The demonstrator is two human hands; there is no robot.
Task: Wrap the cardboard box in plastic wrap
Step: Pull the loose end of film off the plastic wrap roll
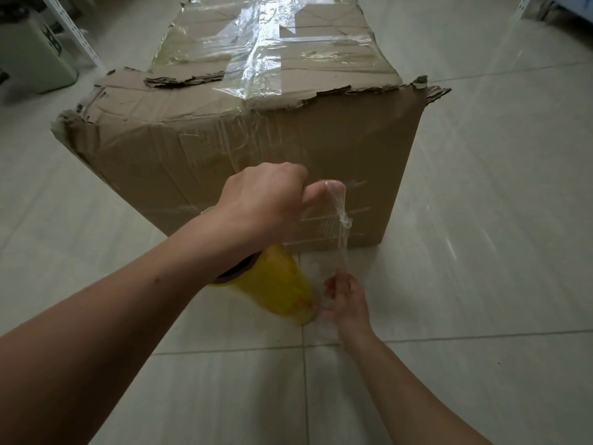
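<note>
A worn cardboard box (pixel 256 149) with torn top flaps stands on the pale tiled floor (pixel 481 220), its near face turned toward the person. Crinkled clear film (pixel 256 49) lies in strips across its top, and faint clear bands run over the near face.

The left hand (pixel 266 200) is raised in front of that near face, its fingers curled into a fist and its thumb stretched sideways. It pinches the free end of the plastic wrap (pixel 341 226), which bunches over the thumb tip and hangs down as a thin sheet.

Under the left wrist a yellow roll (pixel 279 284) of wrap is tilted, its open cardboard core facing up and left and its lower end near the floor, just in front of the box's bottom edge.

The right hand (pixel 346 303) is low beside the roll's lower end, its thumb reaching to that end and its fingers at the hanging sheet. Film blurs it, so whether it grasps anything cannot be told.

At the far left stand a pale green container (pixel 32 53) and a white perforated shelf post (pixel 73 30).
</note>
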